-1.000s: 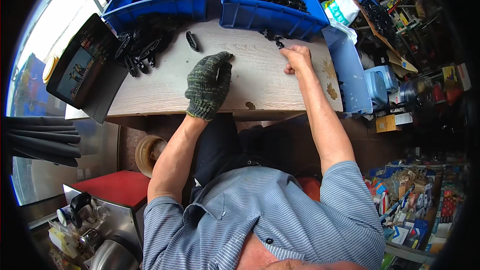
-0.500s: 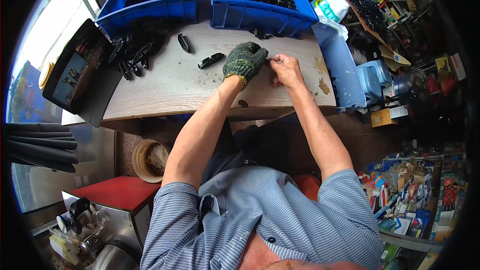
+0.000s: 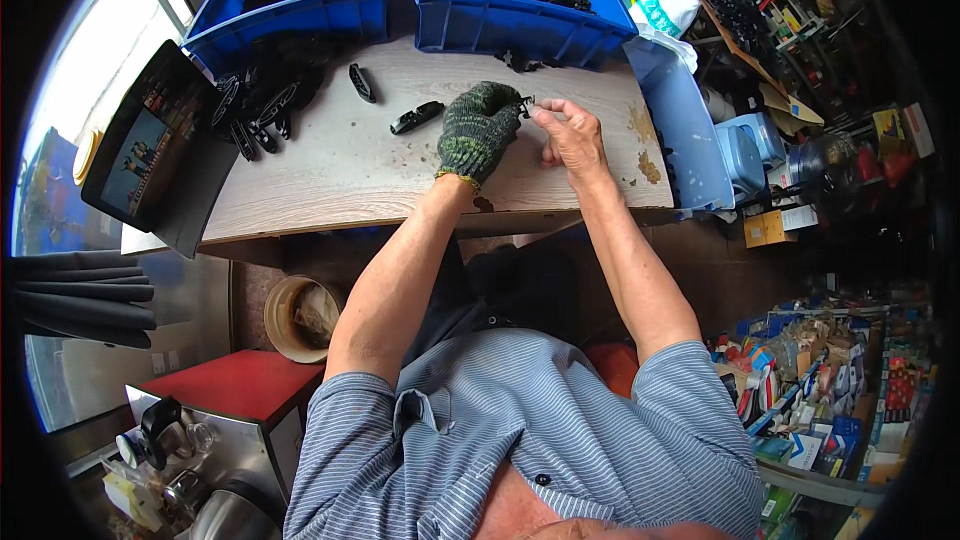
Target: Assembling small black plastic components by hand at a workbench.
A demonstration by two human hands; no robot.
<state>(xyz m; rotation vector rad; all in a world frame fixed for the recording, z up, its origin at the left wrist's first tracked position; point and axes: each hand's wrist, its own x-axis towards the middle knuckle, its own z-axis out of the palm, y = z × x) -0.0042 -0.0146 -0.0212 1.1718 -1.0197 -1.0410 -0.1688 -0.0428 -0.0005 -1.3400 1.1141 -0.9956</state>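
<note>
My left hand [image 3: 478, 130], in a dark green knitted glove, is closed around a small black plastic part [image 3: 525, 106] that pokes out past its fingertips. My bare right hand [image 3: 572, 136] meets it from the right, thumb and forefinger pinched at the part's edge; whether they hold a separate piece I cannot make out. Left of the glove lies a black oblong plastic part [image 3: 417, 118] on the pale wooden table [image 3: 330, 175]. Farther back lies a similar black part [image 3: 361, 83], and a heap of black parts [image 3: 262, 110] spreads at the table's left.
Two blue bins, the left bin [image 3: 290, 22] and the right bin [image 3: 520, 28], hold black pieces along the back. A tablet [image 3: 140, 155] leans at the left edge. A pale blue tub [image 3: 690, 130] stands right of the table. A round bucket [image 3: 298, 320] sits below.
The black part now shows at the gloved fingertips, where it was hidden before. Both hands have turned slightly, and the right fingers have come up against the part.
</note>
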